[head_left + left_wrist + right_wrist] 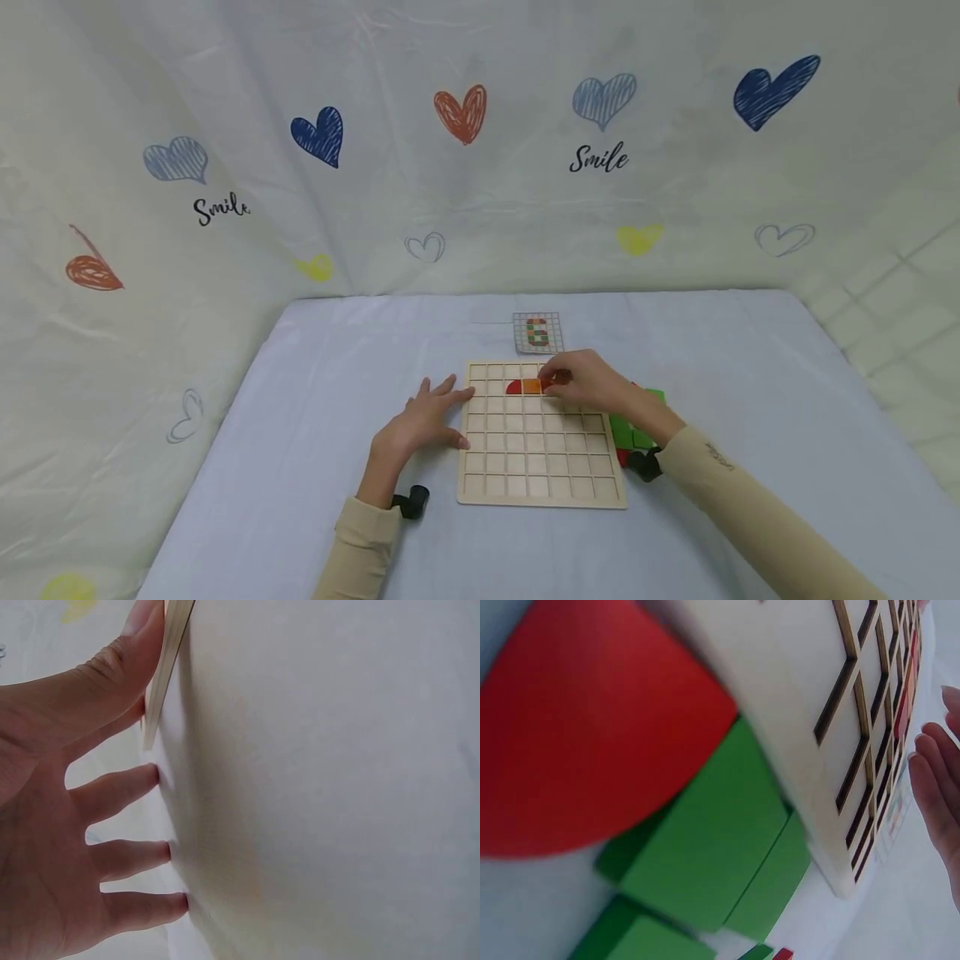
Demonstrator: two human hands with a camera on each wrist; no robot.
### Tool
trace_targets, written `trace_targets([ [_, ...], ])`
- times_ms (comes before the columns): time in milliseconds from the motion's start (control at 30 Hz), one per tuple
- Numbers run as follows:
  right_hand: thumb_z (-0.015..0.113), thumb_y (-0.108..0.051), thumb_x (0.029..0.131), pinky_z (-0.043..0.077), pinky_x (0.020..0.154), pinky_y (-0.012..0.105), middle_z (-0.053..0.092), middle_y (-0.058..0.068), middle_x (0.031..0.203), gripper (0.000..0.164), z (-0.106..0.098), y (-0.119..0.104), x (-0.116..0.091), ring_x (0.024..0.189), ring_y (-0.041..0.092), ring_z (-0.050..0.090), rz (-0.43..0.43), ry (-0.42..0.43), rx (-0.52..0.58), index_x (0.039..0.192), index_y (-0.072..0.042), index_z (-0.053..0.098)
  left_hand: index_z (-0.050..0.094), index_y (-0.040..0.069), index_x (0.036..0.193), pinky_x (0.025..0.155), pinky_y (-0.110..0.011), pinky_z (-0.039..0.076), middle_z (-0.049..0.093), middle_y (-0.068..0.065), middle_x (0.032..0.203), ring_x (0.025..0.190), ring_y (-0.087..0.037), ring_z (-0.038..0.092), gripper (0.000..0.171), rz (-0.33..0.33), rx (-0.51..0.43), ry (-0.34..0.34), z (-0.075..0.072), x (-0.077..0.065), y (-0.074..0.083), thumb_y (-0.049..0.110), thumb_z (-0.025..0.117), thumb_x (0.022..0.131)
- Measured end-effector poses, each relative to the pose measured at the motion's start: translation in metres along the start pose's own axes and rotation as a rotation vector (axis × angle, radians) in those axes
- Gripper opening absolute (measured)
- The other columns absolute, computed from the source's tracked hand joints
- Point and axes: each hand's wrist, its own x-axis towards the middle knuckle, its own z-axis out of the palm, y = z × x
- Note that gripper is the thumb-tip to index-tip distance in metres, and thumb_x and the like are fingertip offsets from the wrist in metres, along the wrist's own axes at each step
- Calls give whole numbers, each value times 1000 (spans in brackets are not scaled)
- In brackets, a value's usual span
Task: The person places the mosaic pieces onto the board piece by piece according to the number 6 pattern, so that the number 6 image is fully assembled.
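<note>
A wooden grid board [536,450] lies on the white cloth. Along its upper rows sit a red piece with a rounded corner [514,387] and an orange square piece [532,387]. My right hand [588,379] is over the board's upper part, thumb and fingertips pinching another red piece [546,385] beside the orange one; the fingers partly cover it. My left hand [423,421] has its fingers spread, with thumb and index finger touching the board's left edge. In the left wrist view, the other fingertips of the left hand [67,825] rest on the cloth.
Behind the board lies a pattern card [537,333] showing a red, orange and green figure on a grid. Several green pieces [621,433] and red ones lie by the board's right edge, partly under my right forearm. A large red rounded piece [592,727] appears close up in the right wrist view.
</note>
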Motion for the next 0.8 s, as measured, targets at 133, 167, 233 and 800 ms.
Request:
trace_targets([
  [133, 79, -10, 90, 56, 77, 29, 76, 5, 99, 21, -4, 6, -11, 83, 12, 63, 37, 27, -5, 108, -3, 77, 50, 23, 154, 118, -74, 20, 25, -11, 170, 156, -52, 8, 86, -2, -3, -3, 1, 1, 1, 27, 90, 78],
  [167, 79, -11, 90, 56, 77, 29, 76, 4, 100, 21, -6, 7, -14, 84, 13, 63, 49, 36, -3, 109, -3, 77, 50, 23, 154, 118, -74, 20, 25, -11, 170, 156, -52, 8, 86, -3, -5, -5, 1, 1, 1, 26, 90, 78],
  [233, 79, -13, 90, 57, 79, 30, 76, 3, 102, 21, -8, 11, -21, 86, 13, 64, 85, 46, 9, 110, -5, 77, 50, 24, 155, 119, -73, 19, 25, -10, 171, 156, -51, 7, 86, -8, -5, -9, 1, 0, 2, 26, 90, 78],
  [800, 75, -19, 94, 56, 85, 37, 75, 7, 110, 26, -31, 28, -60, 95, 22, 66, 259, 162, 56, 116, -6, 75, 51, 23, 154, 119, -74, 19, 25, -10, 171, 156, -51, 8, 87, -19, -13, 1, 2, 0, 1, 25, 91, 76],
])
